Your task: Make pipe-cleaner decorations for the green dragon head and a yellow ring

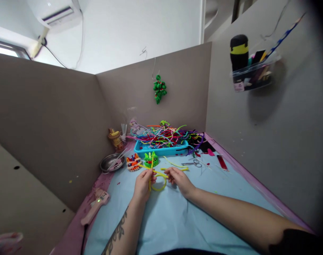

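My left hand [144, 182] is closed, pinching several crossed yellow pipe cleaners [158, 190]; one curves into a loop below and others stick out up and to the left. My right hand [178, 180] is to its right, thumb and fingertips pinched at the free end of a yellow strand that runs over from the left hand. Just beyond the left hand stand a green pipe-cleaner animal head [151, 161] and an orange and white one [134, 163]. Behind the right hand, a loose yellow pipe cleaner [181, 169] lies on the blue cloth [166, 219].
A blue tray [161, 151] heaped with coloured pipe cleaners stands at the back. Scissors [195, 163] lie to the right. On the left are a metal bowl [105, 163] and a corded pink glue gun [96, 209]. Grey partitions [156, 67] enclose the table; a plastic bin [253, 76] hangs right.
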`<state>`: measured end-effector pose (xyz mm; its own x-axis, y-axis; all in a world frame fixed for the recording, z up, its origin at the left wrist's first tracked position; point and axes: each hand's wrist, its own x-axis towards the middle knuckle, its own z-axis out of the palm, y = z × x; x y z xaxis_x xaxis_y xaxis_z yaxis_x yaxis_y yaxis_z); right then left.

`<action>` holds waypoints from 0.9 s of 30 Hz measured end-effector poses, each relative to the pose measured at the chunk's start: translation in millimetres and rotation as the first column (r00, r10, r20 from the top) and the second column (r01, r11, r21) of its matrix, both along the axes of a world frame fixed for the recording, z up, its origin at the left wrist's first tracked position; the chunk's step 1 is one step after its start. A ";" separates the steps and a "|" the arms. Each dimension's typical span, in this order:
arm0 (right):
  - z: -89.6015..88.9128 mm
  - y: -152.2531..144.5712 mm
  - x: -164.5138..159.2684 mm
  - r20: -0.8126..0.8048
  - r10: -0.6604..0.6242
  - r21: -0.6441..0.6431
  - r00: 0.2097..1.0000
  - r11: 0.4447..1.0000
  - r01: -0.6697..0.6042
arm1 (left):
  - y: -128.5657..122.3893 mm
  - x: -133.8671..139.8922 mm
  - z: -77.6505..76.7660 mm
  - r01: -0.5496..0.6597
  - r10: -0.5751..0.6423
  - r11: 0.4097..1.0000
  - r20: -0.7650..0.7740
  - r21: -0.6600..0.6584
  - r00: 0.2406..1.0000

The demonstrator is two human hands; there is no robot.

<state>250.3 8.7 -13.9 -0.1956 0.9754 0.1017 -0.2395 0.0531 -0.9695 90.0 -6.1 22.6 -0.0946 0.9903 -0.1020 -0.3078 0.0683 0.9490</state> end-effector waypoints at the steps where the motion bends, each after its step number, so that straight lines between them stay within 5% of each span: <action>1: -0.2 0.3 0.1 0.004 0.009 0.006 1.000 1.000 -0.009 | 0.1 -0.6 0.3 0.002 -0.002 1.000 -0.002 -0.025 1.000; 13: -1.0 -1.7 -1.4 0.051 0.135 0.031 0.990 0.990 -0.136 | -1.0 0.7 -4.5 0.067 -0.062 0.998 -0.232 0.014 0.971; 27: -1.7 -0.3 -0.9 0.184 0.003 0.164 0.983 0.986 -0.033 | 1.0 1.5 -10.3 0.154 -0.104 0.980 -0.330 0.127 0.938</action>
